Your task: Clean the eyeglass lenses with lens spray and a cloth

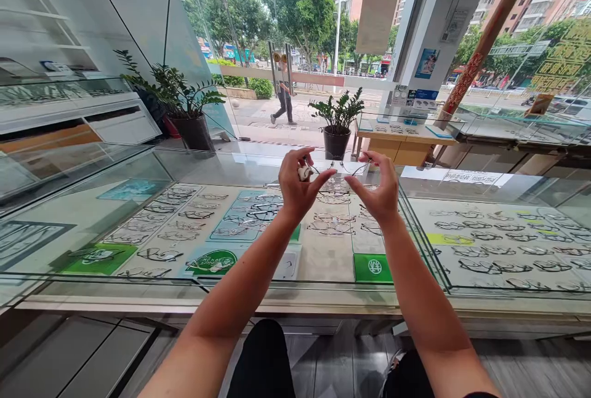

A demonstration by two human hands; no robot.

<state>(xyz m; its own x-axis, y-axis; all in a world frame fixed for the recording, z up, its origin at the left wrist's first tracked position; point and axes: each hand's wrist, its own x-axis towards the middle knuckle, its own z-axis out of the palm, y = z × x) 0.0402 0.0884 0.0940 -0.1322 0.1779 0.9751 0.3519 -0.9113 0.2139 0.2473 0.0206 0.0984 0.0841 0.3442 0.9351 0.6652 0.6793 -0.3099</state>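
A pair of thin-rimmed eyeglasses (354,172) is held up above the glass counter, its fine outline hard to separate from the background. My left hand (294,187) is closed on one side of it, thumb and fingers pinching the rim. Tucked in that same hand is a small crumpled whitish cloth (305,173). On the other side, my right hand (381,190) grips the eyeglasses between thumb and fingertips. Both forearms reach out over the counter.
Under the glass top of the display counter (323,299) lie rows of eyeglass frames (180,229) and green cards (369,267). More frames fill the right-hand case (508,238). Potted plants (336,139) stand beyond, before the glass doors. A person (284,99) walks outside.
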